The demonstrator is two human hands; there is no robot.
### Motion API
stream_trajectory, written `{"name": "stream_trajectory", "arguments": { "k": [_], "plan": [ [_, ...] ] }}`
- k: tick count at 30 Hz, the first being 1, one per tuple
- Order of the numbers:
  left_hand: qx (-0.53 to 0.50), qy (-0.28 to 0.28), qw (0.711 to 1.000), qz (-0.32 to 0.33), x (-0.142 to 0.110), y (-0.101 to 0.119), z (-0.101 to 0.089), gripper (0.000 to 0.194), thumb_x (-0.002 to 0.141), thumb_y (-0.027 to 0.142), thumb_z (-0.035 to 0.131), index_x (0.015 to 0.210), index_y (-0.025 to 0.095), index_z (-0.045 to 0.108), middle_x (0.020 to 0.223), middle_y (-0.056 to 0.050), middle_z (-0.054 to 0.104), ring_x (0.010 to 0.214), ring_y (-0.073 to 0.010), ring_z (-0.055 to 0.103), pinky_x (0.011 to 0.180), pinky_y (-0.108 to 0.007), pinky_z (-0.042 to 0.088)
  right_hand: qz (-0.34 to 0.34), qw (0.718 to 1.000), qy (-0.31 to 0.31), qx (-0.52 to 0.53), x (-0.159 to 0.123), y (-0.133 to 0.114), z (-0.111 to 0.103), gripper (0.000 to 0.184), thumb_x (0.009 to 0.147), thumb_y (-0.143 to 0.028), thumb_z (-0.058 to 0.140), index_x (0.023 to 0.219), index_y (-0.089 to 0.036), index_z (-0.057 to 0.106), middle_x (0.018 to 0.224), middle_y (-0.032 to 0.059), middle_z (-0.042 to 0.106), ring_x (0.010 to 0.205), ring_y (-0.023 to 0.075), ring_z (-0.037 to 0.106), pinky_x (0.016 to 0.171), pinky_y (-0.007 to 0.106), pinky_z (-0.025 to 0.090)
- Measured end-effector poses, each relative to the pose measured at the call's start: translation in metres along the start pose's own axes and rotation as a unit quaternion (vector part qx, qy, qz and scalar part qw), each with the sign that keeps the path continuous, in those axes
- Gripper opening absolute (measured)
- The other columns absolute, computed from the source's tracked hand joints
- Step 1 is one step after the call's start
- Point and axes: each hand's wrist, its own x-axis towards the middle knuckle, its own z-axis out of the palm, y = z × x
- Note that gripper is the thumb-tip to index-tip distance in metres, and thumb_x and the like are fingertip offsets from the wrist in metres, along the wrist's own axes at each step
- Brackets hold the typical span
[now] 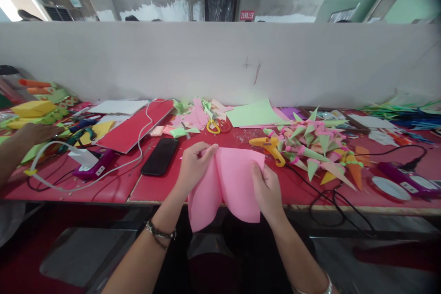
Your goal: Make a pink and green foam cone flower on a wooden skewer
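A sheet of pink paper [237, 183] hangs between my two hands at the table's front edge, with a fold line running down it left of its middle. My left hand [195, 165] pinches its upper left part near the crease. On the right side, my right hand [268, 188] grips the edge with the thumb on the front face. A black phone [160, 157] lies on the table left of my left hand. Beyond my right hand is a yellow glue gun [270, 148], beside a pile of green and pink paper cones [313, 142].
Yellow-and-red-handled scissors [214, 127] and green paper sheets [255, 114] lie behind the pink paper. Purple power strips [94, 165] with loose cables sit at both sides. Another person's hand [31, 135] reaches in at far left. A white partition [172, 64] closes the table's back.
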Motion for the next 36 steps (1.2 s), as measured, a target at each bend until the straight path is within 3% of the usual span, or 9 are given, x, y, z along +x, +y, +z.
{"name": "stream_trajectory", "arguments": {
  "k": [7, 17, 25, 28, 31, 34, 36],
  "plan": [
    [-0.025, -0.002, 0.999, 0.021, 0.001, 0.003, -0.001, 0.036, 0.079, 0.031, 0.047, 0.051, 0.018, 0.027, 0.053, 0.005, 0.026, 0.051, -0.0074, 0.026, 0.050, -0.022, 0.024, 0.009, 1.000, 0.010, -0.013, 0.000, 0.005, 0.001, 0.032, 0.082, -0.038, 0.038, 0.056, -0.020, 0.035, 0.047, -0.0057, 0.033, 0.045, 0.0094, 0.035, 0.043, 0.022, 0.026],
    [-0.031, -0.010, 0.999, -0.003, -0.003, -0.002, -0.002, 0.038, 0.079, 0.032, 0.046, 0.051, 0.018, 0.024, 0.053, 0.005, 0.025, 0.051, -0.0070, 0.026, 0.050, -0.022, 0.024, 0.018, 1.000, 0.003, -0.004, -0.003, 0.004, 0.000, 0.035, 0.081, -0.040, 0.039, 0.054, -0.021, 0.028, 0.047, -0.0069, 0.027, 0.043, 0.0082, 0.029, 0.042, 0.022, 0.023],
    [-0.046, 0.025, 0.997, -0.051, -0.005, -0.012, -0.009, 0.033, 0.077, 0.034, 0.048, 0.051, 0.016, 0.040, 0.051, 0.005, 0.033, 0.051, -0.0076, 0.033, 0.049, -0.020, 0.028, 0.060, 0.998, 0.026, 0.011, -0.002, 0.003, -0.004, 0.033, 0.081, -0.044, 0.038, 0.060, -0.018, 0.043, 0.051, -0.0037, 0.037, 0.049, 0.0117, 0.037, 0.046, 0.024, 0.031],
    [-0.073, -0.021, 0.996, -0.053, -0.006, -0.019, -0.019, 0.023, 0.075, 0.035, 0.051, 0.069, 0.014, 0.057, 0.066, 0.000, 0.053, 0.063, -0.0108, 0.047, 0.058, -0.020, 0.036, 0.061, 0.997, 0.037, 0.026, -0.001, 0.002, -0.005, 0.033, 0.081, -0.044, 0.039, 0.066, -0.017, 0.049, 0.052, -0.0033, 0.039, 0.050, 0.0118, 0.038, 0.046, 0.023, 0.032],
    [-0.118, -0.034, 0.987, -0.105, -0.012, -0.032, -0.026, 0.033, 0.069, 0.037, 0.059, 0.092, 0.014, 0.059, 0.087, -0.004, 0.061, 0.079, -0.0154, 0.054, 0.069, -0.023, 0.041, 0.084, 0.993, 0.062, 0.063, 0.002, 0.003, -0.006, 0.034, 0.081, -0.046, 0.040, 0.078, -0.015, 0.054, 0.055, -0.0017, 0.045, 0.052, 0.0128, 0.042, 0.047, 0.023, 0.035],
    [-0.187, -0.002, 0.966, -0.176, -0.021, -0.042, -0.026, 0.044, 0.066, 0.042, 0.062, 0.101, 0.015, 0.058, 0.087, -0.004, 0.063, 0.081, -0.0161, 0.056, 0.073, -0.025, 0.042, 0.106, 0.986, 0.086, 0.097, 0.004, 0.004, -0.008, 0.037, 0.080, -0.049, 0.042, 0.084, -0.015, 0.056, 0.059, 0.0001, 0.052, 0.054, 0.0140, 0.047, 0.047, 0.023, 0.037],
    [-0.226, -0.020, 0.953, -0.201, -0.025, -0.042, -0.023, 0.045, 0.065, 0.044, 0.062, 0.099, 0.015, 0.060, 0.084, -0.005, 0.064, 0.078, -0.0160, 0.057, 0.072, -0.026, 0.043, 0.097, 0.988, 0.090, 0.085, 0.005, 0.003, -0.009, 0.038, 0.079, -0.049, 0.042, 0.083, -0.014, 0.057, 0.058, -0.0001, 0.052, 0.054, 0.0139, 0.048, 0.047, 0.023, 0.037]
  ]
}}
